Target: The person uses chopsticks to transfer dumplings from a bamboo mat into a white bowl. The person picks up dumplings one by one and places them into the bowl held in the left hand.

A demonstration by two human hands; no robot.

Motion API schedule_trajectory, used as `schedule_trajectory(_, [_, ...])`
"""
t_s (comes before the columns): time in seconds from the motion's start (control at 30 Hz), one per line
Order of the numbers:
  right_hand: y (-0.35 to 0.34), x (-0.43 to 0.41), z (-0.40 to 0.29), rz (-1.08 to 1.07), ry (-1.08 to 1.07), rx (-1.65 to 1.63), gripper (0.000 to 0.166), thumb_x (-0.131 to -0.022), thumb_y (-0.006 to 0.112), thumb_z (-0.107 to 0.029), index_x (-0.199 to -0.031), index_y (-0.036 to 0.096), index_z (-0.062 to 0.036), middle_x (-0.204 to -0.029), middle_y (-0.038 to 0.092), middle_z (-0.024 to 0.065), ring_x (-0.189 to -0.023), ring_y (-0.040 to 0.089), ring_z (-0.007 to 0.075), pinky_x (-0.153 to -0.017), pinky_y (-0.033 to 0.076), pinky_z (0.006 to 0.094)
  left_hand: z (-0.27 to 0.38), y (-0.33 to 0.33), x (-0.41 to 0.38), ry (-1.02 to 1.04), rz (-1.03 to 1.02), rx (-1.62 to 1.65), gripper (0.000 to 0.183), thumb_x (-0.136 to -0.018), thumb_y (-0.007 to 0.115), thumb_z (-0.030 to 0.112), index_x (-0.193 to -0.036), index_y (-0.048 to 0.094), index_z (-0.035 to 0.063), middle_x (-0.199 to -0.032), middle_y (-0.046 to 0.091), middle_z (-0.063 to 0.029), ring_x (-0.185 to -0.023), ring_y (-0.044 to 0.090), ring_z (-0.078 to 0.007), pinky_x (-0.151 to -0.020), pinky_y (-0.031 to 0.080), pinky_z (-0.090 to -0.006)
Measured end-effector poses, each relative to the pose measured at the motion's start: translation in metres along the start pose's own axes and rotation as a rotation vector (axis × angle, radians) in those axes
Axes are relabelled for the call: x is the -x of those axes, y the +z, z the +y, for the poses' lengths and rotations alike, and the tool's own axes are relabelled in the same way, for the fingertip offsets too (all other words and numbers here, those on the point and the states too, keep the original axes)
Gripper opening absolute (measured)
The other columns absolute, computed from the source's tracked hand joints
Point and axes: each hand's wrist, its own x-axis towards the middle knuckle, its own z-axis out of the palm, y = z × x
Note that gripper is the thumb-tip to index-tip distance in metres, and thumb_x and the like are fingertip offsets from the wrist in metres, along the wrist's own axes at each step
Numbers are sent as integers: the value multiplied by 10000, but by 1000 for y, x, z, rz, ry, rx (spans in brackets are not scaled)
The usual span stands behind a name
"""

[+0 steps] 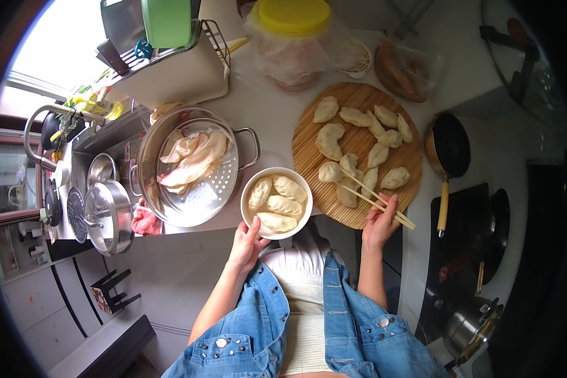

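Observation:
My left hand point(246, 245) grips the rim of a white bowl point(244, 208) that holds several dumplings point(284, 205). My right hand point(381, 222) holds a pair of wooden chopsticks point(382, 205). Their tips reach over a round slatted bamboo mat point(408, 163), close to a pleated dumpling point(330, 172) near its left edge. Several more dumplings lie spread over the mat. Left of the bowl is a steel steamer pot point(194, 222) with a perforated base and a damp cloth point(201, 153) crumpled inside.
A yellow-lidded jar point(294, 16) and a bagged item point(406, 71) stand at the back. A small frying pan point(448, 146) lies right of the mat, beside a black cooktop point(453, 236). At left are a sink with steel pots point(111, 217), a faucet point(42, 118) and a pink cloth point(146, 219).

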Motion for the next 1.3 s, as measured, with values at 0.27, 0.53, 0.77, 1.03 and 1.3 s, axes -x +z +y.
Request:
schedule_trajectory(0.27, [18,-1,-8,13,-84,-45,371,-985,534,-352,-843,566,-11,-625,490,16,-442,402,65,-391,303,186,3,5,-1,-30,6,16,460,-971,553,329,-1299,406,41,-1293,552,-131,-1151,589,-236,-928,531,-400])
schedule_trajectory(0.53, [33,50,-31,-176,-14,-50,346,-1013,463,-345,-856,543,-47,-629,505,28,-442,421,79,-395,348,191,6,8,1,-33,15,9,461,-973,546,333,-1306,410,44,-1273,567,-127,-1118,609,-220,-873,565,-363])
schedule_trajectory(0.77, [16,77,-12,-466,-117,123,366,-1020,430,-326,-887,556,-9,-713,528,75,-482,471,116,-443,400,222,11,17,4,-11,-4,54,467,-980,528,336,-1323,409,42,-1261,577,-124,-1089,625,-214,-862,574,-343])
schedule_trajectory(1.03, [-4,86,-19,-537,-218,322,398,-1016,424,-284,-875,611,39,-790,545,99,-543,505,119,-510,420,220,11,22,5,1,-43,62,492,-982,523,340,-1344,382,38,-1310,536,-136,-1156,583,-232,-940,532,-387])
schedule_trajectory(1.3, [-9,83,-44,-469,-251,281,402,-1015,444,-312,-846,590,23,-792,537,93,-586,497,130,-519,423,239,7,17,2,48,-30,67,497,-982,534,302,-1370,352,50,-1352,499,-136,-1210,542,-250,-974,504,-423])
